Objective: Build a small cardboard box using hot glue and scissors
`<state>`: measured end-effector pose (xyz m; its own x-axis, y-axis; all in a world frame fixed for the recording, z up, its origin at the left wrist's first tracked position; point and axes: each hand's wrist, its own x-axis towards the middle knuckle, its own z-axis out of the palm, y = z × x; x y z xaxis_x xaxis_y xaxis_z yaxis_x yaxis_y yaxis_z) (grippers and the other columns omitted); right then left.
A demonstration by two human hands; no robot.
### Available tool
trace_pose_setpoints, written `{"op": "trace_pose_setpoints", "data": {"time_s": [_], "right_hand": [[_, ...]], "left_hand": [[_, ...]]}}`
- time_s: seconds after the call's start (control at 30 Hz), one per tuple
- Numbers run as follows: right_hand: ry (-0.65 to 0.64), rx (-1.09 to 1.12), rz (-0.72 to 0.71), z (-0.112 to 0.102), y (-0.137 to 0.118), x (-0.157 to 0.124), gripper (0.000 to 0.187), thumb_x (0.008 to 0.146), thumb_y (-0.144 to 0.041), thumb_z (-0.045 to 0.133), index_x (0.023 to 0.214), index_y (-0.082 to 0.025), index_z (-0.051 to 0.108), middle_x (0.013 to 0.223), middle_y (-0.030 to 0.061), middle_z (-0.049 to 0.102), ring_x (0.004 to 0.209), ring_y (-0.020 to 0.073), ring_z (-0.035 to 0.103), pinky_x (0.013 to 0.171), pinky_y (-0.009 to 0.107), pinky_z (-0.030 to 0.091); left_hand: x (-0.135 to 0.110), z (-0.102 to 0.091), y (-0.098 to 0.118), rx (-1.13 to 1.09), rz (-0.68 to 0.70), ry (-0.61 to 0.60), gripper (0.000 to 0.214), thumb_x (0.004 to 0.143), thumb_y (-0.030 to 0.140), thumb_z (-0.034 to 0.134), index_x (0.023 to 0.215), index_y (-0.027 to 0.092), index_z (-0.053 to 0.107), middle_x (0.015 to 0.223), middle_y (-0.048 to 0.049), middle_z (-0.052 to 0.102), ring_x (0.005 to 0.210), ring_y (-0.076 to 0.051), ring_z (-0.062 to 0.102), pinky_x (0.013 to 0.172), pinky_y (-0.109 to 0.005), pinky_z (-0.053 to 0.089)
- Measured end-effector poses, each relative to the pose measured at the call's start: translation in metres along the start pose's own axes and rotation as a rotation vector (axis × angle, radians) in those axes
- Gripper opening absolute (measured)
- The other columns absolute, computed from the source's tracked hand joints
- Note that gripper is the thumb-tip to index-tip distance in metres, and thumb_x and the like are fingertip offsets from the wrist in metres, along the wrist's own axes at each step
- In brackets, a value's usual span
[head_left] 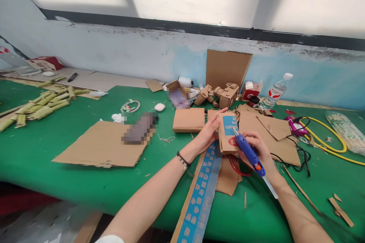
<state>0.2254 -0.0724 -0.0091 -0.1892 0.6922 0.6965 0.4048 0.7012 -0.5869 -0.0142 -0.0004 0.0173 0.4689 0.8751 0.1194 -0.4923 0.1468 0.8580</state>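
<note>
On the small cardboard box [228, 145], just right of the scene's middle, 1 blue label [230, 124] bears white Latin letters that seem upside down, with "re" the clearest scrap and the longer word uncertain, while the lettering on the red oval [234, 142] nearer on the box is too small to read. On the near blue-printed cardboard strip [199, 201] run pale Chinese characters, not surely legible; the bottle [275, 93] at far right carries white lettering on its red label [276, 92], also unreadable.
</note>
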Motion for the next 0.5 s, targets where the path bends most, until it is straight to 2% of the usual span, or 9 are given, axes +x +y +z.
{"op": "trace_pose_setpoints", "data": {"time_s": [0.07, 0.2, 0.37, 0.5], "right_hand": [[-0.015, 0.006, -0.007, -0.0008, -0.0013, -0.0001, 0.035, 0.095, -0.020, 0.087, 0.126, -0.033, 0.075, 0.131, 0.0077, 0.071, 0.112, 0.0270, 0.079, 0.090, 0.040, 0.067], [-0.057, 0.014, 0.014, -0.0019, -0.0025, -0.0022, 0.038, 0.096, -0.017, 0.084, 0.129, -0.032, 0.073, 0.143, 0.0107, 0.067, 0.107, 0.0250, 0.080, 0.077, 0.035, 0.063], [-0.065, -0.007, 0.008, -0.0014, -0.0015, -0.0034, 0.037, 0.097, -0.015, 0.082, 0.129, -0.030, 0.071, 0.143, 0.0129, 0.067, 0.120, 0.0291, 0.079, 0.079, 0.036, 0.064], [-0.063, -0.012, 0.008, -0.0014, -0.0037, -0.0003, 0.033, 0.101, -0.019, 0.082, 0.129, -0.031, 0.071, 0.145, 0.0132, 0.068, 0.124, 0.0294, 0.079, 0.082, 0.037, 0.067]], "left_hand": [[-0.0006, 0.0002, 0.0019, -0.019, -0.016, -0.004, 0.088, 0.089, 0.075, 0.090, 0.163, 0.033, 0.068, 0.163, -0.0123, 0.073, 0.143, -0.038, 0.074, 0.107, -0.043, 0.067], [0.0002, 0.0001, 0.0033, -0.036, -0.046, 0.018, 0.081, 0.090, 0.070, 0.091, 0.156, 0.026, 0.073, 0.154, -0.0140, 0.078, 0.135, -0.035, 0.077, 0.110, -0.044, 0.065], [0.0000, 0.0046, 0.0025, -0.068, -0.063, 0.100, 0.072, 0.085, 0.064, 0.095, 0.140, 0.022, 0.079, 0.132, -0.0121, 0.085, 0.119, -0.031, 0.081, 0.107, -0.043, 0.066], [-0.0007, 0.0071, 0.0043, -0.118, -0.071, 0.116, 0.069, 0.083, 0.058, 0.096, 0.137, 0.019, 0.079, 0.129, -0.0134, 0.086, 0.119, -0.032, 0.082, 0.110, -0.044, 0.065]]}}
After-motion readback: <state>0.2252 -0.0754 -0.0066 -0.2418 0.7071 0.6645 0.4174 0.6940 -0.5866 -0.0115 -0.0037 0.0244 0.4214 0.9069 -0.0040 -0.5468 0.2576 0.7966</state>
